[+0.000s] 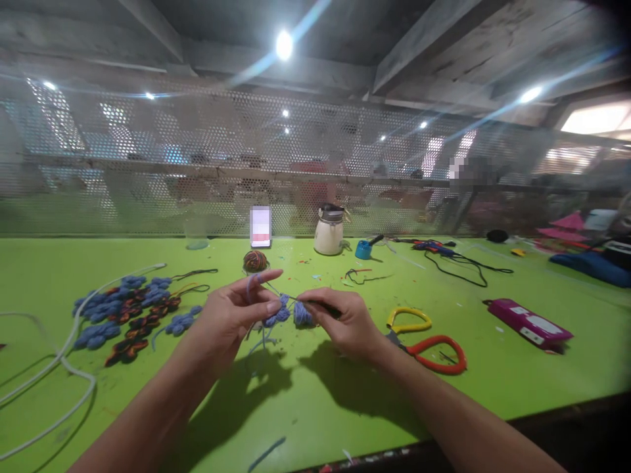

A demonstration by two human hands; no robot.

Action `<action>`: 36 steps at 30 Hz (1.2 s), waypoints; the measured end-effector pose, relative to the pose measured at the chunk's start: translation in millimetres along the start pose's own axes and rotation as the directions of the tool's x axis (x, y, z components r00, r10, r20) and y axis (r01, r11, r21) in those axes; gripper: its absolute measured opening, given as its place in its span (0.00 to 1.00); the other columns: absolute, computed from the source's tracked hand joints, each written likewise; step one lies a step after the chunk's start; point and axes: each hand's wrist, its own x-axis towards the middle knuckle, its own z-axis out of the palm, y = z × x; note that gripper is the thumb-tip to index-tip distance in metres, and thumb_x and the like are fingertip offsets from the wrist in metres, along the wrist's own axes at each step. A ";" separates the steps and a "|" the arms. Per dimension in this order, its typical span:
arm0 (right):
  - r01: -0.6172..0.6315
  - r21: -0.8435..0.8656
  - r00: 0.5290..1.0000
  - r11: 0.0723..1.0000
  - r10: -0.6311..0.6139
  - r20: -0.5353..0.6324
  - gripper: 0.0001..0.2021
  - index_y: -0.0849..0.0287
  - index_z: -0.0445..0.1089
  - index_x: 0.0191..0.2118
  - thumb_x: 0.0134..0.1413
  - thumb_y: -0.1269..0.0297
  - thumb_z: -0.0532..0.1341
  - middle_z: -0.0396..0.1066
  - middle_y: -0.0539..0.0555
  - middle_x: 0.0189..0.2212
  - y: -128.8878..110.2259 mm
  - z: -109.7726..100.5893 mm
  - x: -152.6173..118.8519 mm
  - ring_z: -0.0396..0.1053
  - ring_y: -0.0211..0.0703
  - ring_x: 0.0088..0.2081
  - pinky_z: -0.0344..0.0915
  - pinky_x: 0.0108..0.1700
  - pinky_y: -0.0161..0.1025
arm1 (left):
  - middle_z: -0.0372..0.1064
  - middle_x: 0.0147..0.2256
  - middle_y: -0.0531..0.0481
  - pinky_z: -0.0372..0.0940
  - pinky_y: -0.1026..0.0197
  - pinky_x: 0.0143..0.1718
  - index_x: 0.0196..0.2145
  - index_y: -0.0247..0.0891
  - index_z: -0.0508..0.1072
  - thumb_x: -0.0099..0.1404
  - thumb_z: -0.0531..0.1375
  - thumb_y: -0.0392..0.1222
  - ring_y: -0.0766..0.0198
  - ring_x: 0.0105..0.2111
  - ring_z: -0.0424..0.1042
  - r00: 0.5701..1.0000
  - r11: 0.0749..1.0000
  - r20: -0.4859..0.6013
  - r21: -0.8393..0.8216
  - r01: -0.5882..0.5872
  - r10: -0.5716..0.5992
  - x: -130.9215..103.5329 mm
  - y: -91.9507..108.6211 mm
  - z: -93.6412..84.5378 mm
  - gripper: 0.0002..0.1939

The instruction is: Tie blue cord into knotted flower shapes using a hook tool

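Observation:
Between the thumb and fingers of my left hand [235,307] is a small blue crochet piece [277,315]. Its index finger stretches forward with blue yarn looped around it, and loose yarn ends hang below the piece. My right hand [349,320] is closed around the dark handle of a crochet hook [323,306], whose thin shaft points left to the piece. A small bundle of blue yarn [302,315] lies just left of my right fingers, partly hidden by them. To the left on the table rest several blue crochet flowers [97,334] and dark orange-black ones [132,341].
On the green table [315,407], scissors [419,341] with yellow and red handles lie right of my right arm. A purple box [530,323] is farther right. Behind stand a multicolored yarn ball [255,261], phone [261,226], jug [329,235] and blue pot [363,249]. A white cable [73,328] crosses the left.

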 end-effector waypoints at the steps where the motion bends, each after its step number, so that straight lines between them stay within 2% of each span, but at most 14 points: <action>1: 0.039 -0.026 0.999 0.999 -0.038 0.011 0.09 0.59 0.75 0.40 0.57 0.69 0.58 0.76 0.55 0.32 -0.7 -2.3 0.8 0.71 0.38 0.30 0.67 0.33 0.37 | 0.73 0.23 0.53 0.63 0.66 0.31 0.38 0.38 0.79 0.40 0.71 0.31 0.69 0.25 0.68 1.000 1.000 -0.001 -0.003 -0.001 0.001 -0.3 0.3 -0.1 0.23; 5: 0.113 -0.078 0.993 0.991 -0.110 0.044 0.10 0.60 0.74 0.41 0.58 0.71 0.57 0.77 0.56 0.34 -3.1 -9.3 3.6 0.73 0.39 0.33 0.67 0.35 0.37 | 0.73 0.24 0.53 0.63 0.68 0.32 0.36 0.39 0.80 0.40 0.72 0.31 0.70 0.26 0.68 1.000 1.000 -0.004 -0.014 0.008 -0.008 -1.7 2.0 -0.5 0.21; 10: 0.129 -0.076 0.991 0.989 -0.126 0.046 0.10 0.60 0.75 0.41 0.58 0.71 0.57 0.77 0.55 0.33 -4.8 -12.0 4.7 0.72 0.38 0.31 0.67 0.34 0.36 | 0.72 0.26 0.53 0.62 0.70 0.32 0.37 0.40 0.81 0.42 0.72 0.31 0.71 0.28 0.68 1.000 0.999 0.017 -0.042 0.027 -0.026 -2.4 3.1 -2.6 0.20; 15: 0.045 -0.004 0.998 0.999 -0.045 0.042 0.09 0.60 0.75 0.39 0.56 0.70 0.59 0.75 0.54 0.29 -6.0 -13.2 4.5 0.68 0.36 0.27 0.64 0.29 0.35 | 0.71 0.26 0.53 0.61 0.71 0.31 0.37 0.40 0.81 0.43 0.71 0.31 0.72 0.28 0.67 0.998 0.997 0.024 -0.051 0.051 -0.050 -2.7 2.4 -4.3 0.20; 18: -0.069 0.135 0.996 0.988 0.061 0.059 0.07 0.61 0.76 0.37 0.54 0.69 0.61 0.72 0.52 0.26 -5.4 -11.5 4.0 0.65 0.34 0.25 0.61 0.27 0.34 | 0.71 0.27 0.53 0.62 0.70 0.32 0.37 0.39 0.80 0.44 0.71 0.31 0.72 0.28 0.67 0.998 0.997 0.028 -0.057 0.056 -0.055 -3.2 1.7 -4.0 0.19; 20: -0.184 0.303 0.981 0.935 0.159 0.108 0.07 0.62 0.75 0.36 0.53 0.67 0.62 0.68 0.49 0.20 -3.8 -8.3 3.2 0.61 0.32 0.22 0.57 0.23 0.32 | 0.71 0.26 0.53 0.61 0.70 0.30 0.33 0.37 0.80 0.44 0.70 0.31 0.72 0.27 0.67 0.997 0.996 0.035 -0.059 0.066 -0.064 -3.6 0.8 -3.2 0.15; 22: -0.310 0.484 0.950 0.818 0.254 0.179 0.07 0.62 0.75 0.36 0.51 0.64 0.64 0.63 0.46 0.17 -2.0 -3.9 2.2 0.56 0.30 0.18 0.51 0.20 0.31 | 0.71 0.25 0.53 0.61 0.71 0.28 0.25 0.35 0.78 0.44 0.70 0.31 0.72 0.26 0.67 0.996 0.995 0.056 -0.072 0.072 -0.068 -3.7 -1.1 -1.8 0.08; 25: -0.428 0.631 0.902 0.647 0.354 0.248 0.10 0.62 0.74 0.34 0.48 0.61 0.66 0.61 0.46 0.17 -1.2 2.4 1.1 0.53 0.28 0.17 0.45 0.19 0.30 | 0.71 0.25 0.52 0.61 0.71 0.29 0.17 0.34 0.71 0.44 0.69 0.31 0.72 0.26 0.67 0.991 0.993 0.111 -0.091 0.080 -0.070 -2.3 -5.0 0.1 0.10; 27: -0.456 0.641 0.885 0.617 0.394 0.250 0.11 0.62 0.74 0.35 0.47 0.61 0.67 0.62 0.46 0.17 -2.0 4.9 1.1 0.53 0.28 0.18 0.45 0.19 0.30 | 0.71 0.24 0.53 0.61 0.70 0.30 0.22 0.34 0.72 0.44 0.69 0.30 0.72 0.26 0.67 0.990 0.993 0.115 -0.083 0.086 -0.076 -0.8 -6.7 0.8 0.09; 28: -0.463 0.635 0.880 0.619 0.406 0.246 0.11 0.63 0.74 0.35 0.47 0.61 0.67 0.62 0.46 0.17 -2.6 5.5 1.3 0.53 0.28 0.18 0.45 0.19 0.30 | 0.70 0.23 0.53 0.61 0.70 0.30 0.28 0.34 0.74 0.44 0.70 0.30 0.71 0.26 0.67 0.991 0.994 0.109 -0.073 0.082 -0.074 -0.2 -6.9 1.1 0.12; 30: -0.466 0.622 0.878 0.629 0.416 0.237 0.11 0.63 0.74 0.35 0.47 0.60 0.67 0.63 0.47 0.18 -3.7 5.8 1.6 0.53 0.29 0.18 0.45 0.20 0.31 | 0.71 0.23 0.54 0.61 0.68 0.31 0.44 0.35 0.72 0.44 0.70 0.30 0.70 0.25 0.67 0.994 0.998 0.097 -0.037 0.056 -0.052 0.1 -6.3 1.5 0.27; 32: -0.462 0.615 0.880 0.639 0.416 0.230 0.12 0.62 0.74 0.36 0.47 0.60 0.67 0.63 0.47 0.18 -4.4 5.3 1.9 0.54 0.29 0.18 0.45 0.20 0.31 | 0.71 0.24 0.54 0.61 0.67 0.31 0.57 0.35 0.62 0.45 0.70 0.30 0.69 0.25 0.67 0.995 0.999 0.098 0.031 0.021 -0.024 -0.5 -5.3 2.2 0.41; 34: -0.463 0.598 0.881 0.654 0.414 0.229 0.14 0.62 0.74 0.41 0.48 0.61 0.66 0.62 0.46 0.17 -5.0 4.6 1.9 0.53 0.30 0.18 0.45 0.20 0.32 | 0.71 0.25 0.54 0.61 0.66 0.31 0.61 0.35 0.55 0.47 0.69 0.31 0.69 0.26 0.67 0.996 0.992 0.092 0.122 -0.025 0.013 -1.1 -5.2 2.9 0.46; 36: -0.468 0.571 0.880 0.674 0.412 0.235 0.18 0.61 0.73 0.47 0.50 0.61 0.65 0.61 0.45 0.17 -6.0 4.0 2.0 0.52 0.30 0.18 0.45 0.20 0.32 | 0.70 0.25 0.54 0.61 0.65 0.30 0.62 0.35 0.54 0.49 0.68 0.33 0.68 0.26 0.67 0.994 0.975 0.097 0.211 -0.074 0.055 -0.5 -6.8 3.1 0.45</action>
